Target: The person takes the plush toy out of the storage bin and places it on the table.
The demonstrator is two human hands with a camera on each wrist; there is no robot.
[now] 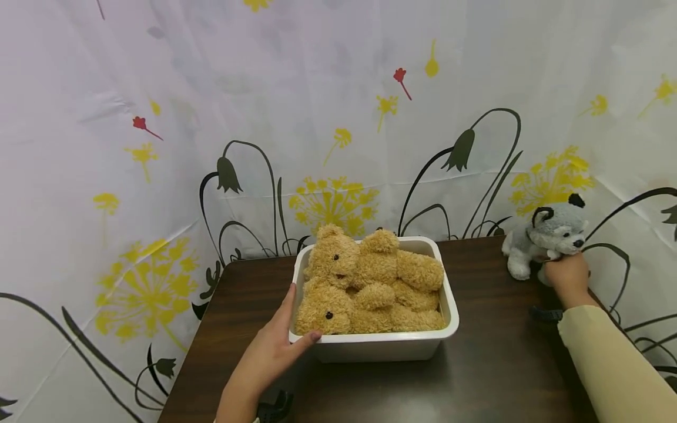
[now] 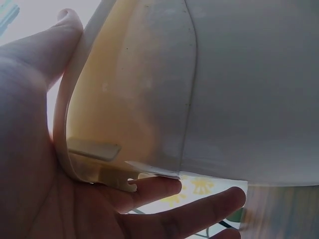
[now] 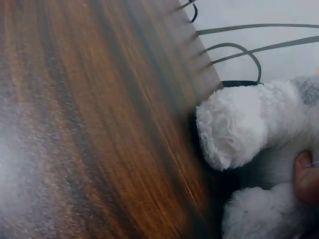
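A white plastic tub stands on the dark table, with two curly tan teddy bears lying side by side in it. My left hand rests at its near left corner, thumb on the front rim and forefinger along the left side. In the left wrist view, the fingers stretch out nearly straight past the tub's wall. At the table's right edge, my right hand grips a grey and white plush husky below its head. White furry paws and one fingertip show in the right wrist view.
The wood-grain table runs back to a white curtain printed with flowers. The curtain also hangs along both sides. Dark straps are on both wrists.
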